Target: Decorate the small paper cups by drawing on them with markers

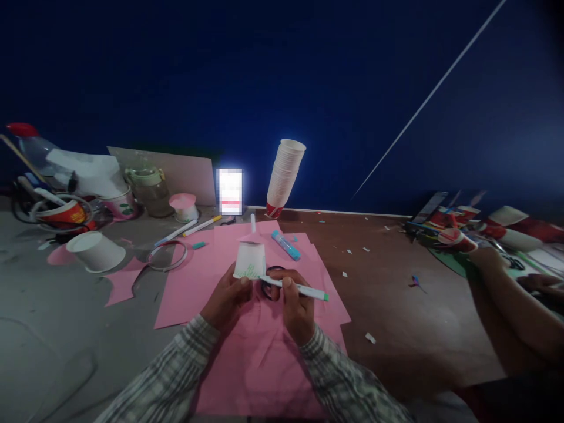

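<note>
My left hand (227,299) is closed round a white paper cup (249,259), held upside down over a pink paper sheet (259,358). Green marks run along the cup's lower rim. My right hand (296,305) pinches a white marker with a green cap (299,288), its tip touching the cup's rim. Black scissors (267,286) lie on the pink sheet just behind my right hand, partly hidden by it.
A tilted stack of white cups (284,176) stands at the back by the blue wall. A blue glue stick (286,245), an overturned cup (96,251), pens, a jar and bowls crowd the left. Another person's arm (511,305) rests at right beside red cups (458,238).
</note>
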Motion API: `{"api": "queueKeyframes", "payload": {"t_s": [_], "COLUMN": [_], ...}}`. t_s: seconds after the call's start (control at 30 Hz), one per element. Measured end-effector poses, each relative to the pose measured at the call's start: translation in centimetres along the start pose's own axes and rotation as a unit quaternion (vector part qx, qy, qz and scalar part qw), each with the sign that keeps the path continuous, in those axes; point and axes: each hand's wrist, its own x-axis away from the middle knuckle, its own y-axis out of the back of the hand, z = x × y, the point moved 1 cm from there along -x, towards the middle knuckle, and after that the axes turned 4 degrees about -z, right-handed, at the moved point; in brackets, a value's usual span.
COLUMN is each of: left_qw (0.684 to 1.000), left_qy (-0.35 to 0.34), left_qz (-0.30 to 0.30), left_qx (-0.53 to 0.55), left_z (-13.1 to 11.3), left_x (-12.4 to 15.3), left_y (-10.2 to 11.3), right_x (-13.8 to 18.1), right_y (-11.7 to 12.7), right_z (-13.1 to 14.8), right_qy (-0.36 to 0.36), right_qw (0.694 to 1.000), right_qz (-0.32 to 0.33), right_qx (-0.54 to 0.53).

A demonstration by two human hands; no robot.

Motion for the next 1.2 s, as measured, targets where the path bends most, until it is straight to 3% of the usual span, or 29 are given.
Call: {"api": "queueKeyframes", "payload": {"t_s": [0.33, 0.7, 0.93, 1.2], "left_qw": [1.000, 1.000, 0.999, 0.999], "left_qy": [0.001, 0.010, 0.015, 0.008], "left_qz": [-0.002, -0.014, -0.017, -0.017], "left_qx": [0.012, 0.022, 0.030, 0.033], "left_z": [-0.1, -0.2, -0.2, -0.3], "left_x": [0.1, 0.1, 0.1, 0.1], "left_y": [-0.1, -0.3, -0.3, -0.5], "right_x": [-0.1, -0.1, -0.6, -0.5], "right_y": [0.1, 0.2, 0.0, -0.1], "right_z": [-0.4, -0.7, 0.3, 0.1], "right_qy": [-0.011, -0.031, -0.040, -0.051], "right_qw": [0.999, 0.999, 0.997, 0.997], "right_qz": [-0.039, -0.019, -0.054, -0.032], "right_qx": [0.005, -0.001, -0.023, -0.044]}}
